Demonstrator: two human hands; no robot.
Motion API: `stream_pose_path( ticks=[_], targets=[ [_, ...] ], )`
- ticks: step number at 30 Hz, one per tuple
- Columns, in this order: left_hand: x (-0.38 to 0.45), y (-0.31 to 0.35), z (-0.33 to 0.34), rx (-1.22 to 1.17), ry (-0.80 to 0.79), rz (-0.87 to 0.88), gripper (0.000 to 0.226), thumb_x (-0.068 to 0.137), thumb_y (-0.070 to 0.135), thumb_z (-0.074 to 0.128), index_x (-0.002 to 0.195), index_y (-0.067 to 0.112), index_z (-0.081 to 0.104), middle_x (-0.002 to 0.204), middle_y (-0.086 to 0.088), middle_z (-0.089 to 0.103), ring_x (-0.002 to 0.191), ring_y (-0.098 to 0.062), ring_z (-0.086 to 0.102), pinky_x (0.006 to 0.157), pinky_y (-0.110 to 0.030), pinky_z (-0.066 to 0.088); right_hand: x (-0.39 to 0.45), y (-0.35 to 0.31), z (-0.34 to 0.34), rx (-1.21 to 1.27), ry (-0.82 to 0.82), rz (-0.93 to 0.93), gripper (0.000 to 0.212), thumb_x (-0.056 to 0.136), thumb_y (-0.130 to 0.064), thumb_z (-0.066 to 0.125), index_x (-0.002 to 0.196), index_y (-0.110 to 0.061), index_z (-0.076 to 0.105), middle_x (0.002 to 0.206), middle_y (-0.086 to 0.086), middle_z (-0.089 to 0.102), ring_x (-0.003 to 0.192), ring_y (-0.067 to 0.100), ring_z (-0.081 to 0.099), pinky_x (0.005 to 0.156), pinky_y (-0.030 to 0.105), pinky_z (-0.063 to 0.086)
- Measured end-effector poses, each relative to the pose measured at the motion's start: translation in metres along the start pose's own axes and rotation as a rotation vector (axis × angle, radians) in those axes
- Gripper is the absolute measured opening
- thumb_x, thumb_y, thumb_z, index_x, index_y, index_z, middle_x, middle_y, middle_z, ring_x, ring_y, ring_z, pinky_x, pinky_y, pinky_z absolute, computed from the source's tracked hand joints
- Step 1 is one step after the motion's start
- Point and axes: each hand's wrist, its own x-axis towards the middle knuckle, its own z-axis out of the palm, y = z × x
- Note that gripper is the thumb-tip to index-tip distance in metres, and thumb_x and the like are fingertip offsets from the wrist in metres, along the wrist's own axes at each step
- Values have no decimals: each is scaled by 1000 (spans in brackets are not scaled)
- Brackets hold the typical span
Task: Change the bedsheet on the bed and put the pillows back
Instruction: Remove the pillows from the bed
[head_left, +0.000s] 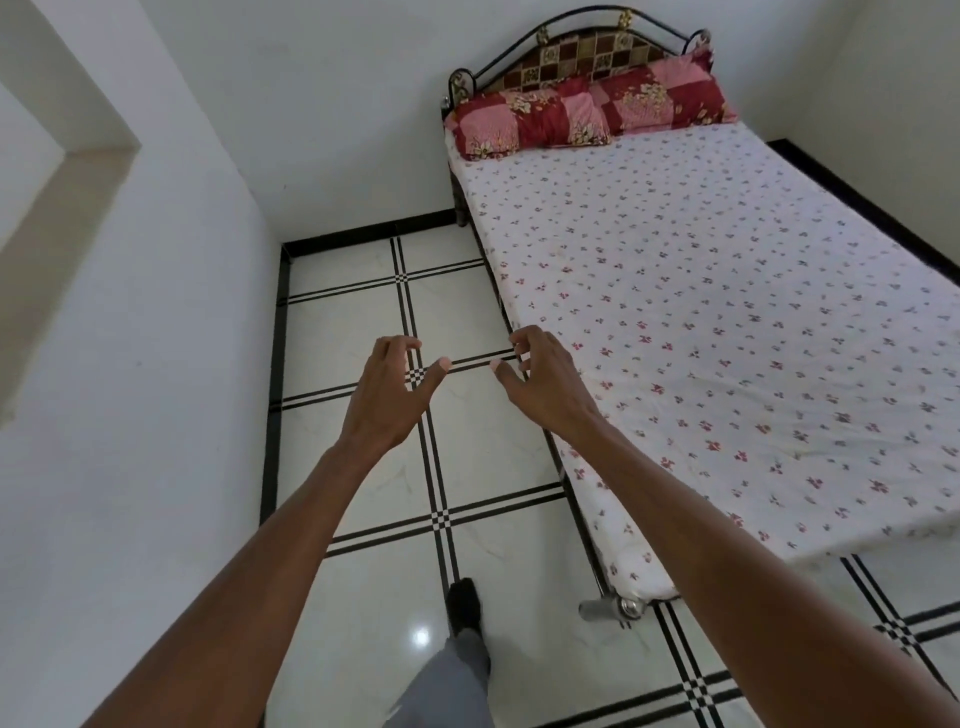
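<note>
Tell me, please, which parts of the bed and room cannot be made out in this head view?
- Bed: its far right corner is cut off by the picture's right edge.
- Bedsheet: whether it is tucked under is hidden by the mattress.
- Headboard: its lower part is hidden behind the two pillows.
- Space under the bed: hidden by the mattress.
- Left hand and right hand: palms face away.
</note>
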Motion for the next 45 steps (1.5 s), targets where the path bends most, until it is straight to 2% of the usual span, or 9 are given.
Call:
stream_pose_path(
  ticks=[11, 18, 24, 28, 31, 34, 38, 42, 45],
  targets=[
    [200, -74, -19, -90, -45, -39, 57, 96, 65, 53, 133, 23, 51, 140, 5, 48, 123, -16, 56, 100, -51, 53, 197, -31, 52, 103, 47, 124, 48, 101, -42, 61, 139, -16, 47, 133, 3, 55, 111, 15, 61, 87, 29, 52],
    [338, -102, 3, -116, -83, -40, 56, 97, 62, 54, 135, 21, 51, 141, 4, 49, 123, -15, 55, 101, -46, 53, 339, -19, 72, 158, 45, 179, 49, 101, -44, 60, 141, -18, 47, 136, 1, 55, 108, 10, 58, 85, 26, 49],
    [478, -113, 17, -106, -109, -77, 55, 97, 60, 54, 136, 21, 51, 142, 3, 49, 124, -15, 55, 100, -42, 53, 481, -12, 75, 215, 38, 233, 49, 101, -45, 59, 140, -18, 48, 136, 2, 57, 105, 10, 59, 93, 37, 57],
    [569, -111, 16, -133, -102, -88, 53, 98, 59, 54, 135, 22, 51, 141, 3, 51, 122, -12, 55, 98, -37, 53, 572, -16, 68, 245, 34, 237, 49, 102, -44, 58, 141, -17, 48, 134, 2, 58, 106, 10, 60, 80, 25, 54],
    [625, -113, 16, -189, -85, -111, 50, 99, 58, 53, 133, 21, 53, 135, 4, 54, 117, -11, 57, 88, -23, 49, 629, -19, 64, 277, 28, 263, 50, 102, -47, 57, 141, -18, 48, 130, -2, 59, 104, 9, 61, 73, 18, 49],
    [679, -121, 20, -235, -89, -139, 48, 99, 57, 55, 130, 21, 55, 129, 4, 57, 114, -10, 60, 79, -14, 44, 681, -20, 64, 313, 23, 289, 51, 102, -49, 56, 143, -19, 46, 130, -1, 61, 105, 12, 65, 82, 29, 59],
    [752, -133, 30, -281, -110, -146, 47, 98, 57, 56, 129, 21, 55, 125, 4, 59, 110, -10, 62, 80, -14, 44, 754, -17, 69, 346, 38, 334, 50, 102, -48, 55, 142, -18, 46, 129, 3, 63, 108, 17, 67, 91, 44, 61],
    [841, -145, 39, -290, -130, -103, 50, 99, 57, 54, 131, 19, 54, 127, 3, 60, 107, -7, 62, 85, -23, 52, 838, -16, 70, 375, 50, 361, 52, 103, -48, 53, 144, -17, 43, 133, 6, 61, 109, 20, 68, 87, 41, 62],
    [912, -146, 40, -301, -180, -104, 51, 99, 57, 54, 131, 18, 55, 128, 4, 60, 106, -4, 60, 81, -15, 46, 899, -18, 66, 405, 92, 408, 54, 103, -50, 53, 144, -17, 42, 131, 6, 61, 103, 20, 69, 85, 42, 63]
  ],
)
